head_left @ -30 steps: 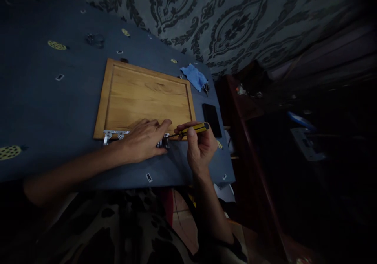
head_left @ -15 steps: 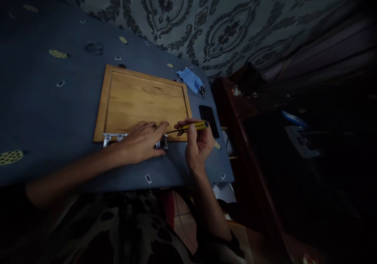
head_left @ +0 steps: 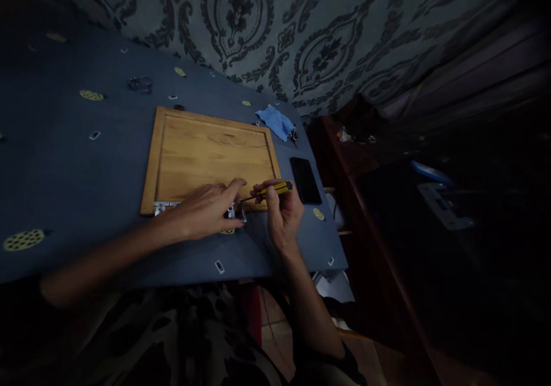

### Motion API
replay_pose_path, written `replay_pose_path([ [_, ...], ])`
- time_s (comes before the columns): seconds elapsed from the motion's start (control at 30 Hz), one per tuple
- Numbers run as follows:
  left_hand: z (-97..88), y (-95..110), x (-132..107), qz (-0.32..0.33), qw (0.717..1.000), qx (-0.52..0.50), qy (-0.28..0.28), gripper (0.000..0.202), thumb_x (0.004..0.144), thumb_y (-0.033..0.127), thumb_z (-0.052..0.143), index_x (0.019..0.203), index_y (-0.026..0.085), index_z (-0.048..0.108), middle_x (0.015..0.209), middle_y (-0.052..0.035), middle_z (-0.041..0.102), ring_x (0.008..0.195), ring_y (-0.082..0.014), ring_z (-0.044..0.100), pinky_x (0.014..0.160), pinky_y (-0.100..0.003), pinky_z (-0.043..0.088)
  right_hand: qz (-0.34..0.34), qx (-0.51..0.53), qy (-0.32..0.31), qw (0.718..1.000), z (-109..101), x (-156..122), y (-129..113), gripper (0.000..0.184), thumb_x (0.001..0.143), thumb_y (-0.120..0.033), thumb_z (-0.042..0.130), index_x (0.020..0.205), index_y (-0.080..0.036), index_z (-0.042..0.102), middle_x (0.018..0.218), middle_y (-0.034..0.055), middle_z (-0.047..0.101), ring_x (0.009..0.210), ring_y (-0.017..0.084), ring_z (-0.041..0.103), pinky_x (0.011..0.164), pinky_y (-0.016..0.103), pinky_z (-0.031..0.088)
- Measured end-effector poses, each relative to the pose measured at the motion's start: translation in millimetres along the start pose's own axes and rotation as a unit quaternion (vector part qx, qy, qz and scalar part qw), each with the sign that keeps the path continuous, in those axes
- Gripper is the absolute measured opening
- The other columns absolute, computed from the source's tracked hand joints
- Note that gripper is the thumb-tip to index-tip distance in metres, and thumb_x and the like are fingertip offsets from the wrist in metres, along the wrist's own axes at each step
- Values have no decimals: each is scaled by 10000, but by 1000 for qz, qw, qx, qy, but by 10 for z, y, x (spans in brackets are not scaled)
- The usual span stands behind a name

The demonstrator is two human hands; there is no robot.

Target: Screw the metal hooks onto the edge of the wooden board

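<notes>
The right hand holds the yellow-and-black screwdriver with its fingers closed around the handle. It has come nearer to the left hand than half a second ago, and the thin shaft now slants down to the metal bracket beside the left fingertips; just before, it pointed a little higher, over the wood. By my judgement the tool is back at its working point, but the tip is too small to tell if it sits in a screw.

The left hand lies half spread, its index finger over the wood and its thumb below, near the bracket. Whether it grips the metal or only steadies it, I cannot tell. This hand has shifted slightly to its left, so it covers more of the metal strip on the board's near border.

The wooden board lies flat, mostly beyond both hands. Just past the right hand is the phone, close to the table's right edge, so sideways room there seems narrow. Beyond the board's far right corner lies the blue cloth. To the left of the left hand the tablecloth stretches widely; its near edge runs below both wrists.
</notes>
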State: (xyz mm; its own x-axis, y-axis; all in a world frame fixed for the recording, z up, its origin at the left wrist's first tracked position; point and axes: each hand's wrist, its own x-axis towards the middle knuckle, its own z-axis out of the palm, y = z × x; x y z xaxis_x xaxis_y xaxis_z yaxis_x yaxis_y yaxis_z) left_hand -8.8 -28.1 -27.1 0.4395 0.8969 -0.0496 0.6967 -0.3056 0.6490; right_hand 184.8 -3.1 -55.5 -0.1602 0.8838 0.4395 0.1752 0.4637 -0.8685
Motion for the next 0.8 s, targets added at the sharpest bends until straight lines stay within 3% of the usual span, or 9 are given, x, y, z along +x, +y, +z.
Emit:
replay_pose_path([
  [0.17, -347, -214, -61, 3, 986, -119, 116, 530, 958, 464, 582, 1405, 205, 462, 1176, -110, 738, 1096, -250, 713, 898, -371, 541, -2, 11, 4, 1000, 16, -20, -4, 144, 1027, -367, 589, 1029, -226, 616, 886, -2, 735, 780, 144, 728, 690, 284, 578],
  [0.3, -598, -425, -187, -37, 972, -165, 165, 484, 892, 523, 617, 1239, 189, 578, 986, -84, 758, 918, -243, 718, 722, -319, 522, -9, -5, 3, 1000, 34, -26, -29, 150, 1030, -367, 575, 1028, -221, 613, 881, -1, 731, 788, 148, 725, 711, 298, 565],
  [0.4, -681, -560, -321, -69, 956, -204, 198, 477, 828, 523, 680, 1162, 188, 621, 908, -57, 749, 879, -233, 716, 749, -327, 535, -13, -17, -1, 1000, 47, -33, -49, 160, 1025, -378, 572, 1014, -224, 613, 869, -1, 718, 787, 154, 718, 723, 313, 560],
  [0.53, -735, -677, -447, -123, 907, -273, 296, 343, 816, 429, 730, 1057, 199, 649, 856, 5, 747, 884, -186, 699, 889, -333, 537, -16, -13, -3, 1000, 51, -51, -42, 147, 1024, -377, 575, 1023, -235, 617, 900, 2, 713, 802, 155, 713, 732, 314, 560],
  [0.67, -767, -745, -472, -151, 862, -314, 368, 234, 837, 398, 695, 955, 205, 632, 757, 60, 682, 757, -130, 631, 780, -276, 517, -7, 10, -3, 1000, 44, -55, -18, 180, 1019, -409, 584, 1027, -234, 621, 922, 10, 718, 784, 152, 710, 727, 314, 568],
  [0.73, -747, -732, -478, -138, 874, -284, 370, 242, 846, 408, 680, 964, 202, 631, 758, 45, 668, 771, -143, 636, 761, -277, 508, 5, 24, 2, 1000, 45, -50, -16, 211, 1015, -438, 586, 1022, -229, 621, 916, 13, 719, 789, 156, 712, 726, 314, 575],
  [0.8, -679, -663, -496, -98, 915, -210, 331, 280, 850, 441, 672, 980, 193, 653, 809, 8, 682, 811, -176, 652, 773, -308, 515, 13, 34, 10, 999, 56, -44, -25, 235, 1006, -460, 595, 1018, -227, 622, 910, 12, 717, 801, 157, 717, 735, 314, 582],
])
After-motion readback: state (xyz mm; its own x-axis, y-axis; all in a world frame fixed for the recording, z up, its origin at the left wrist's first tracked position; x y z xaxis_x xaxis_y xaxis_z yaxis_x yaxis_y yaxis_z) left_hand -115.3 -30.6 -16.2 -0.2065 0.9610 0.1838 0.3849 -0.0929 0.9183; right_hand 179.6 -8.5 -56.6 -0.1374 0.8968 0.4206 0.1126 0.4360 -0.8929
